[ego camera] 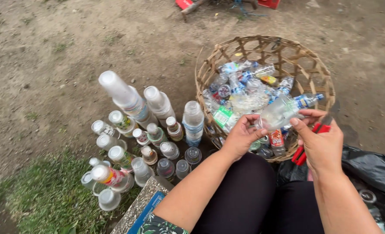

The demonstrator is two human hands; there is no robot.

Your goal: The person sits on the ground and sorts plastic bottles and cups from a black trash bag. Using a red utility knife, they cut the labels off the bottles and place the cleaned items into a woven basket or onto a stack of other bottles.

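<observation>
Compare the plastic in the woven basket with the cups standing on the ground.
The bottles in the basket lie jumbled in a loose heap; the stacked cups stand sorted in upside-down columns. The basket lot sits inside a woven rim; the stacks rest on bare dirt and grass. Both are mostly clear plastic.

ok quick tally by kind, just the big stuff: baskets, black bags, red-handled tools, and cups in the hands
woven basket: 1
black bag: 1
red-handled tool, under the right hand: 1
clear plastic cup, held by the left hand and the right: 1
total: 4
The bottles in the basket and the cup stacks on the ground are too many to count.
</observation>
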